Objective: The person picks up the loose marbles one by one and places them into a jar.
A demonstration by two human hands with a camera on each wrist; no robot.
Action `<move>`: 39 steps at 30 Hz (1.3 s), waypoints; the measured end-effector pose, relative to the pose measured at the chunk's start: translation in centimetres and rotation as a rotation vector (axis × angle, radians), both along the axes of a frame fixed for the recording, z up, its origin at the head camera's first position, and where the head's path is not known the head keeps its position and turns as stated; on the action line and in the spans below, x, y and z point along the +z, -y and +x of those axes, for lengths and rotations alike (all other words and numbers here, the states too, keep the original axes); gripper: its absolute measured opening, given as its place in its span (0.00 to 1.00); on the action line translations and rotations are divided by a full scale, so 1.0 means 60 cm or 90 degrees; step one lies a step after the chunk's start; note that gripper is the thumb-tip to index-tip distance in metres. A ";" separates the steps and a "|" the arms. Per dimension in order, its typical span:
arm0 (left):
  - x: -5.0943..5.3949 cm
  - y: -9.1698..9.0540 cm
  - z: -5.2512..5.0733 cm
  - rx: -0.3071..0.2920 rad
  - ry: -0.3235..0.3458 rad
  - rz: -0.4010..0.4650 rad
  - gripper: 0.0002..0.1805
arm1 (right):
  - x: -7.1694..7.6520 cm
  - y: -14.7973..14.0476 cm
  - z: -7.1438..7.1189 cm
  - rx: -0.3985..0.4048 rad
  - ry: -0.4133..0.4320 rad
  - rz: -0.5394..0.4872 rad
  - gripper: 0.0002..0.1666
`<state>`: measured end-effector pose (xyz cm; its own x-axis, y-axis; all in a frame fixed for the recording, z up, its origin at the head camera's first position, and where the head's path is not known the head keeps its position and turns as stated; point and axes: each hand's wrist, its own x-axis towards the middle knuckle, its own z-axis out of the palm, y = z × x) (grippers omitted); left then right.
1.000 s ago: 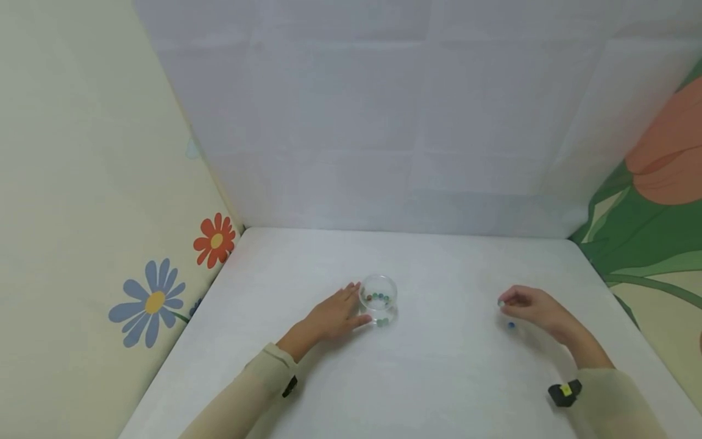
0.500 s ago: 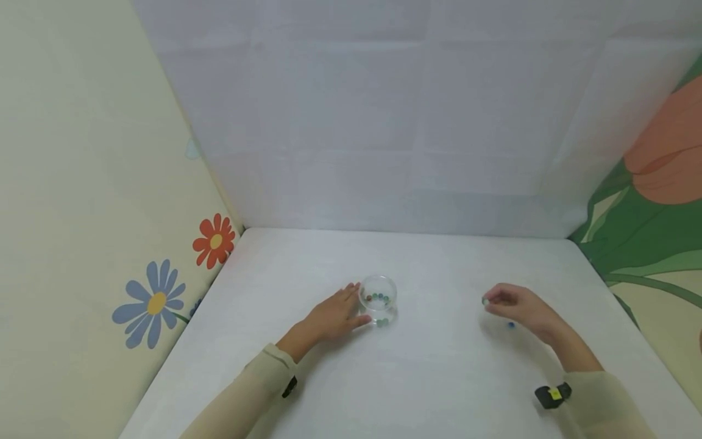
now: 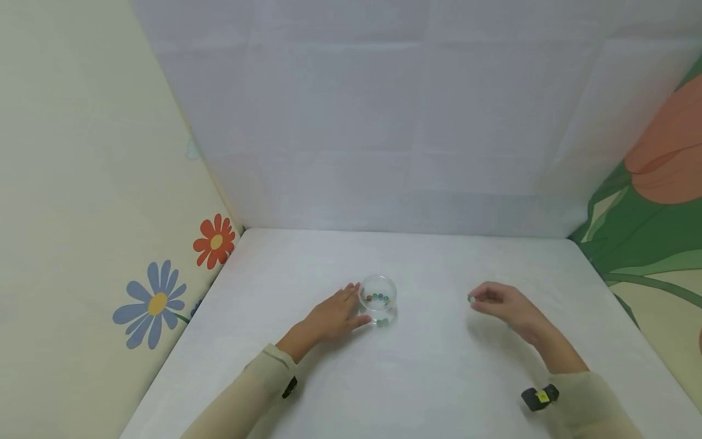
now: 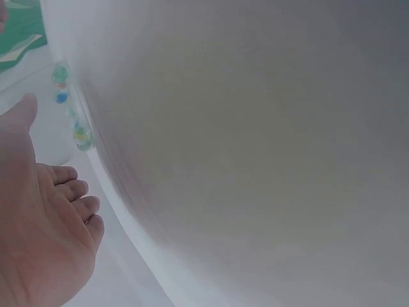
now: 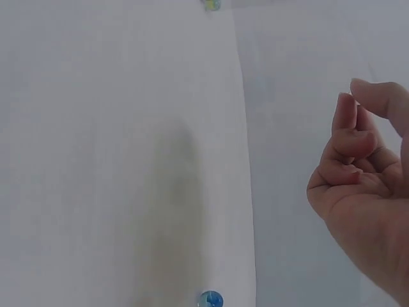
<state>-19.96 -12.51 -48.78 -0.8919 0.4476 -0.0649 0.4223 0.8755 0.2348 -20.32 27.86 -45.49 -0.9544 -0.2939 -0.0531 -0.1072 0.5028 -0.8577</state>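
A clear round container (image 3: 378,281) with several coloured glass marbles inside stands mid-table in the head view. My left hand (image 3: 333,314) rests beside its left side, thumb toward the front and fingers fairly straight behind. In the left wrist view the see-through container (image 4: 51,134) sits between thumb and fingers, with a blue marble (image 4: 62,96) and green ones along its bottom. To the right, my right hand (image 3: 507,308) pinches a greenish marble (image 3: 471,299) above the table. A blue marble (image 5: 210,299) lies on the cloth below that hand; in the head view the hand hides it.
White cloth covers the table (image 3: 417,378), and a white sheet (image 3: 351,134) hangs behind it. Flower-printed walls flank both sides, with a large tulip (image 3: 669,152) at right. Both wrists wear a small dark device.
My right hand has moved left toward the container, carrying the pinched marble, and now covers the blue marble in the head view. The left hand and container have stayed put.
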 end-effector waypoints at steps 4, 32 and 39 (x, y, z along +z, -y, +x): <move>0.001 -0.001 0.000 -0.002 -0.001 -0.002 0.48 | 0.002 0.010 0.000 -0.001 0.000 -0.006 0.17; 0.003 -0.004 0.000 -0.001 0.004 -0.009 0.48 | -0.004 0.092 -0.021 0.075 -0.005 -0.088 0.16; 0.001 -0.003 0.000 0.002 0.005 -0.007 0.48 | -0.002 0.124 -0.030 0.089 0.007 -0.109 0.15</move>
